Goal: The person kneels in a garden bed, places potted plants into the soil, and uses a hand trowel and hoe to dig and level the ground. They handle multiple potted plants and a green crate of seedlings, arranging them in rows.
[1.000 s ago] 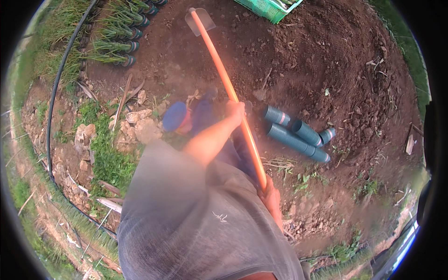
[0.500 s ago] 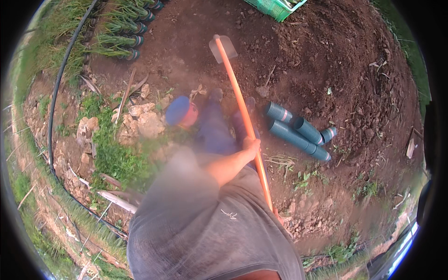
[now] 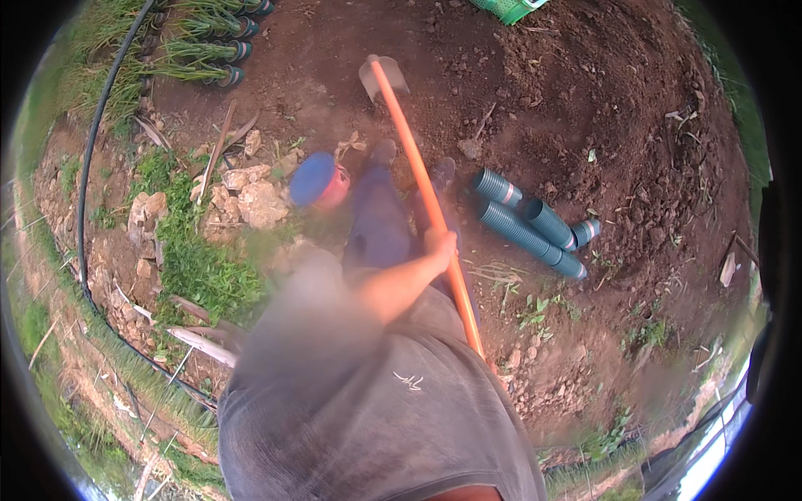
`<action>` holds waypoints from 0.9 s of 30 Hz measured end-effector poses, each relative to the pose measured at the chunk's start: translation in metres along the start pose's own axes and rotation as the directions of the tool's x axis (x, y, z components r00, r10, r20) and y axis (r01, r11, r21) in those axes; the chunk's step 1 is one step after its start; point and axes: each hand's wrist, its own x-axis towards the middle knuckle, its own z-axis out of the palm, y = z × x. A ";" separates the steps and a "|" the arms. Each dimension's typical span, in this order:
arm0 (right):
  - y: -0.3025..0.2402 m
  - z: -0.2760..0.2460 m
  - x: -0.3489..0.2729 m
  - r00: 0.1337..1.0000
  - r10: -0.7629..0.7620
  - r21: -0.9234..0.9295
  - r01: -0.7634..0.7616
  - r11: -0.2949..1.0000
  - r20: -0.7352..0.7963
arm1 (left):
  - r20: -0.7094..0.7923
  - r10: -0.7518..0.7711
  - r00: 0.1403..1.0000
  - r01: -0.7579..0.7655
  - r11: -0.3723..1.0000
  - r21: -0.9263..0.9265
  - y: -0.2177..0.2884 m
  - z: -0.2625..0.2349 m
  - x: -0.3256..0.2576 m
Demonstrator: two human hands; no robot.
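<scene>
A hoe with a long orange handle (image 3: 415,159) slants from beside my body out toward the far soil. Its flat blade (image 3: 394,83) is beyond my feet, at or just above the bare earth. My left hand (image 3: 441,246) is closed around the middle of the handle, with that forearm crossing my front. Near the handle's close end, a sliver of my right hand (image 3: 493,367) shows against it; my shirt hides the rest. Left of my legs stands a blue-topped red bucket (image 3: 315,179), somewhat blurred.
Stacked dark green ribbed pots (image 3: 526,232) lie on the soil at right. A green crate (image 3: 511,8) is at the far edge. Potted grassy plants (image 3: 213,52) stand far left, near a black hose (image 3: 92,184). Rocks (image 3: 261,204) and weeds (image 3: 200,280) lie left of me.
The whole view has shifted, so the ground things appear higher and mostly a little to the left. The hoe's blade has moved slightly left; my left hand keeps its grip.
</scene>
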 end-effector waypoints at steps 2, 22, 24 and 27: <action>0.021 0.014 -0.013 0.988 0.148 0.381 -0.118 0.917 -0.050 | 0.064 0.014 0.998 -0.023 0.989 0.149 -0.010 0.010 -0.030; -0.093 -0.079 0.077 0.882 -0.465 -0.435 0.389 0.812 -0.080 | 0.023 -0.147 0.989 0.143 0.900 -0.412 0.084 -0.022 0.089; -0.084 -0.094 0.072 0.905 -0.417 -0.483 0.329 0.812 -0.085 | 0.042 -0.112 0.993 0.120 0.913 -0.390 0.077 0.001 0.075; -0.065 -0.120 0.062 0.923 -0.368 -0.528 0.259 0.809 -0.111 | 0.023 -0.130 0.991 0.128 0.900 -0.417 0.076 0.036 0.042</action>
